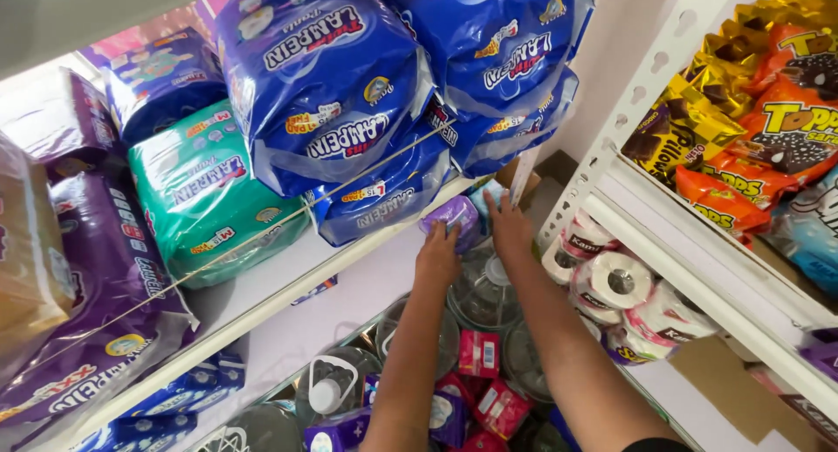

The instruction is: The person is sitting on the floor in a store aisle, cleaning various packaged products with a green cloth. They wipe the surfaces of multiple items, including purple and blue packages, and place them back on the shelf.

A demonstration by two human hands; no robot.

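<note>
My left hand [439,253] grips a small purple soft packet [456,218] and holds it up just under the edge of the white shelf [288,282]. Beside it, my right hand [509,227] reaches to the same spot, its fingers touching a pale blue packet [485,193] tucked beneath the shelf; whether it grips that packet is unclear. Both forearms stretch up from the bottom of the view over large clear water bottles [482,293].
Blue [323,77], green [205,195] and purple [105,269] diaper packs fill the upper shelf behind a string. Toilet paper rolls [611,286] sit under the right white rack [663,234], which carries orange and gold snack bags [759,129]. Small red packets [480,354] lie on the bottles.
</note>
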